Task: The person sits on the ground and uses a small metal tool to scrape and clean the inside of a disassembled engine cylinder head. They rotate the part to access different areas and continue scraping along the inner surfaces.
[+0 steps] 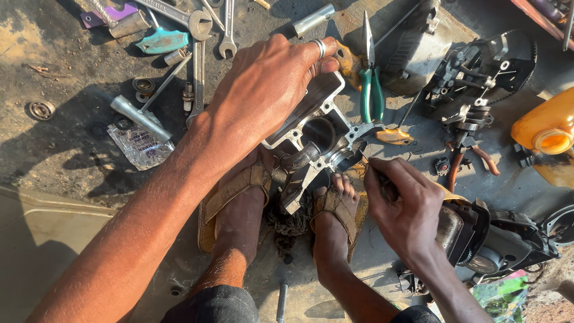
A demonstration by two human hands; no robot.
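My left hand (pixel 269 90), with a ring on one finger, grips the top of a grey metal engine casing (pixel 317 128) that stands on the ground between my sandalled feet (pixel 335 209). My right hand (pixel 403 206) pinches a thin dark tool (pixel 366 160) whose tip touches the casing's round opening on its right side. Both feet brace the casing from below.
Spanners (pixel 197 36), a T-handle socket wrench (pixel 143 110), a spark plug (pixel 188 96), bearings (pixel 42 110) and a foil packet (pixel 140 146) lie at upper left. Green-handled pliers (pixel 371 84), engine parts (pixel 478 78), an orange jug (pixel 547 128) and a dark cover (pixel 508 239) crowd the right.
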